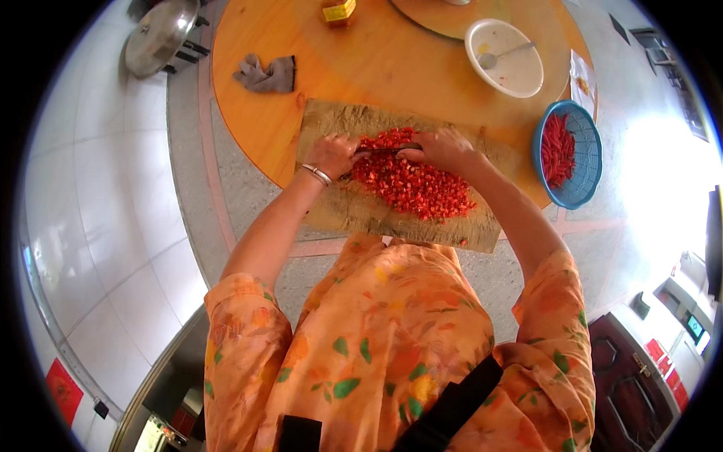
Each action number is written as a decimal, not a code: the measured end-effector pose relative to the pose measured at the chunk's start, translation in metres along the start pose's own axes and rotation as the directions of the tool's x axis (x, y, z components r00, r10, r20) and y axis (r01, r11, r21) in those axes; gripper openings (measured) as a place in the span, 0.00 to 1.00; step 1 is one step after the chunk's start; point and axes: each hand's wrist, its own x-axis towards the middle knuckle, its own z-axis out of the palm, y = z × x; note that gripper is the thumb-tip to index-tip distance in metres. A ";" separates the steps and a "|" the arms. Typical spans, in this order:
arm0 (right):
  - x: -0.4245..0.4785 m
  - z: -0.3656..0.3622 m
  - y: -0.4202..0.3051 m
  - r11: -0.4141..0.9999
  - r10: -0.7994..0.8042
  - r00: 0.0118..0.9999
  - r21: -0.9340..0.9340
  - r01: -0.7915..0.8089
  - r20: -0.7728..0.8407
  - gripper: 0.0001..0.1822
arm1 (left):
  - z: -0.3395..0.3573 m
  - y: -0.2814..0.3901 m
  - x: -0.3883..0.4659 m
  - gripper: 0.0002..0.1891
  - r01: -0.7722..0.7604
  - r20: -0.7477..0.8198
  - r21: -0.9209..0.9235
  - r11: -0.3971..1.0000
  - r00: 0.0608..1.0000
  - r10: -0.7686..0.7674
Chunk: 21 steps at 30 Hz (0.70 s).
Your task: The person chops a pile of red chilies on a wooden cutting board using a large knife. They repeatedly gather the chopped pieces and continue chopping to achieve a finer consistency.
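A pile of chopped red chili peppers spreads over a worn wooden cutting board in front of me. A knife lies level across the upper part of the pile, its blade seen nearly edge-on. My right hand grips its dark handle end. At the blade's other end, my left hand has its fingers closed over the knife, and a silver bangle circles that wrist. Most of the blade's face and its cutting edge are hidden among the pieces.
A blue plastic basket of whole red chilies sits at the right table edge. Beyond the board on the round wooden table are a white bowl with a spoon, a grey glove and a yellow-labelled jar.
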 end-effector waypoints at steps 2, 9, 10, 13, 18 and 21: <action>-0.002 -0.008 -0.011 0.999 0.025 0.999 -0.021 -0.024 0.022 0.32 | 0.006 -0.014 -0.001 0.13 -0.073 -0.105 -0.101 0.992 0.992 0.062; -0.019 0.010 -0.026 0.993 0.118 0.990 0.009 -0.119 0.074 0.33 | 0.006 -0.018 -0.015 0.11 -0.142 -0.025 0.016 0.990 0.990 0.142; -0.019 0.019 -0.015 0.993 0.113 0.993 0.020 -0.113 0.029 0.34 | 0.007 -0.009 -0.010 0.12 -0.137 -0.008 0.081 0.987 0.990 0.138; -0.023 0.025 -0.016 0.992 0.113 0.994 0.052 -0.112 -0.015 0.35 | 0.011 -0.007 -0.006 0.11 -0.171 -0.070 0.087 0.981 0.982 0.178; -0.041 0.000 -0.080 0.980 0.184 0.982 0.075 -0.187 0.042 0.35 | 0.001 -0.038 -0.024 0.09 -0.371 -0.178 -0.085 0.925 0.919 0.352; -0.047 0.031 -0.082 0.972 0.211 0.977 0.114 -0.208 -0.018 0.32 | -0.003 -0.033 -0.033 0.05 -0.386 -0.124 -0.020 0.922 0.916 0.381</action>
